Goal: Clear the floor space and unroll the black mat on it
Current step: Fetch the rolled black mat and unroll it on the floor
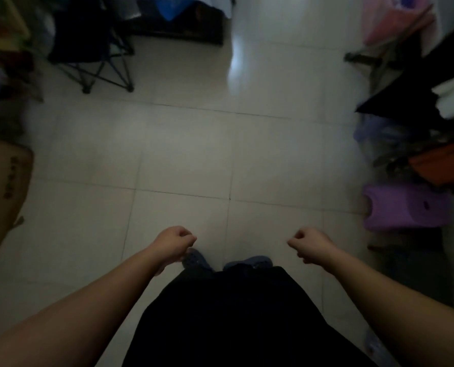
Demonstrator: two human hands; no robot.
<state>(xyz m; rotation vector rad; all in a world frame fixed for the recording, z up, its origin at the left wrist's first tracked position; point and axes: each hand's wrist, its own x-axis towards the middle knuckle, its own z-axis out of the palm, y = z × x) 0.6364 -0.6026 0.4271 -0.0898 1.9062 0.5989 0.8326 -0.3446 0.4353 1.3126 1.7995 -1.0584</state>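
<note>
I stand on a pale tiled floor [183, 149], looking down at my dark trousers and grey-blue shoes [196, 260]. My left hand [174, 243] and my right hand [309, 245] are held out in front of me above the tiles, each curled into a fist with nothing in it. A black sheet-like thing [395, 96] lies among the clutter at the right; I cannot tell if it is the mat. No rolled black mat shows plainly.
A rolled purple mat [405, 207] lies at the right, below orange and black items [442, 165]. A folding camp chair [88, 46] stands at the back left, a cardboard box [3, 197] at the left edge, and dark furniture [178, 25] at the back.
</note>
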